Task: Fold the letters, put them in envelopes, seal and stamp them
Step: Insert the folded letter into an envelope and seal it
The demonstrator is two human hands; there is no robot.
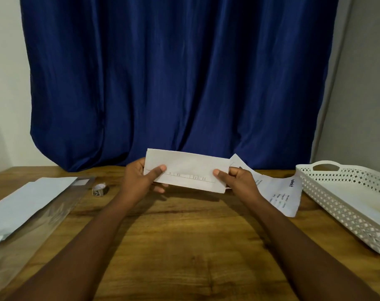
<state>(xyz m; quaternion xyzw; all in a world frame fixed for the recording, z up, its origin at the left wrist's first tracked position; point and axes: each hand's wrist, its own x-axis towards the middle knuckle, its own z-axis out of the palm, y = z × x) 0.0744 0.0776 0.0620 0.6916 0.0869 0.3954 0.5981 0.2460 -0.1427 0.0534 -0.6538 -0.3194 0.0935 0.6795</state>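
While the left hand (139, 181) pinches one end of a folded white paper letter (184, 172) and the right hand (239, 181) pinches the other end, the letter is held just above the wooden surface (184, 235), with the thumbs on the front. I judge that the folding of this letter is done or nearly done; it is not yet in an envelope. Just behind the right hand lies a printed white sheet (280, 194), probably another letter that waits. To the left, white paper envelopes (28, 203) rest partly inside a clear plastic sleeve (22, 246), and near them stands a small roll of stamps or tape (100, 189); which one, I cannot tell. A white perforated plastic tray (341, 203) is at the far right. Inserting, sealing and stamping are all left.
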